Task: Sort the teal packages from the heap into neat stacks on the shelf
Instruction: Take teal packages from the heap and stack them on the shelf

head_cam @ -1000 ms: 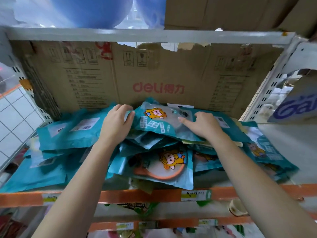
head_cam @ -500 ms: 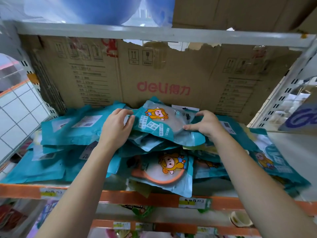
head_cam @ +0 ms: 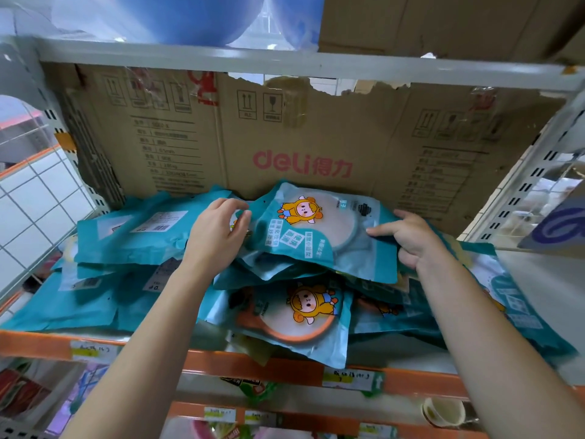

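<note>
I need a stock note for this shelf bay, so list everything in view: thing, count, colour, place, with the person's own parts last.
Teal packages: many, exact count unclear, teal with cartoon prints, heaped across the shelf.
Top package: one, teal, round whitish item inside, top of the heap, between both hands.
Orange-rimmed package: one, teal, orange ring inside, front of the heap.
Cardboard box: one, brown, red "deli" print, behind the heap.
Shelf edge: one, orange, with price labels, below the heap.
Small cup: one, pale, lower shelf at right.
Left hand: one, open, resting on the heap at the top package's left edge.
Right hand: one, gripping the top package's right edge.
</note>
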`<state>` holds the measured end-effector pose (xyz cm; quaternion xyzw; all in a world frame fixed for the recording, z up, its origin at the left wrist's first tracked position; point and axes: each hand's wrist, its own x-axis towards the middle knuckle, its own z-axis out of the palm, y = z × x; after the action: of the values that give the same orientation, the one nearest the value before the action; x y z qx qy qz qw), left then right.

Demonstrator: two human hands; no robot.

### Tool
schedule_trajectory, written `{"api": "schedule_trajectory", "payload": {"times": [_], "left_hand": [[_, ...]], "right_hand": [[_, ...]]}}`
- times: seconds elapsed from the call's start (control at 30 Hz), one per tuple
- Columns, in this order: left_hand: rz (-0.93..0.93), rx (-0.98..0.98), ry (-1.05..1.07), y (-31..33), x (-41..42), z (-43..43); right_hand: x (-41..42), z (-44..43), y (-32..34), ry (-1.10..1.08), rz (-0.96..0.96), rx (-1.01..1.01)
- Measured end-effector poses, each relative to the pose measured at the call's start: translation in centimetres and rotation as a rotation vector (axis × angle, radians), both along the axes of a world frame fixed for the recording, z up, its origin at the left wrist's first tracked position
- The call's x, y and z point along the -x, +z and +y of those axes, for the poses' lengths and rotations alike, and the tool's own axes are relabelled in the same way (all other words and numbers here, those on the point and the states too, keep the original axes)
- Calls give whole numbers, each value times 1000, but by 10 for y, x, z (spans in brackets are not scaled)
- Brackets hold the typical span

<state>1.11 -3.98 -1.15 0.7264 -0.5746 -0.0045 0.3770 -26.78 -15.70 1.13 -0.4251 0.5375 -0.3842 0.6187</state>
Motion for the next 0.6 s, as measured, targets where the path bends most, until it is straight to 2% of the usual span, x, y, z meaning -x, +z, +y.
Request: {"api": "schedule_trajectory", "payload": {"times": [0.13, 0.33, 0.6], "left_hand": [[0, -7, 0, 1, 5, -3], [-7, -5, -5, 0, 10, -6], [33, -92, 90, 0, 10, -12]], "right_hand": [[11, -2, -2, -23, -38, -80], [11, -3, -9, -98, 79, 28], [13, -5, -12, -30, 14, 99]]}}
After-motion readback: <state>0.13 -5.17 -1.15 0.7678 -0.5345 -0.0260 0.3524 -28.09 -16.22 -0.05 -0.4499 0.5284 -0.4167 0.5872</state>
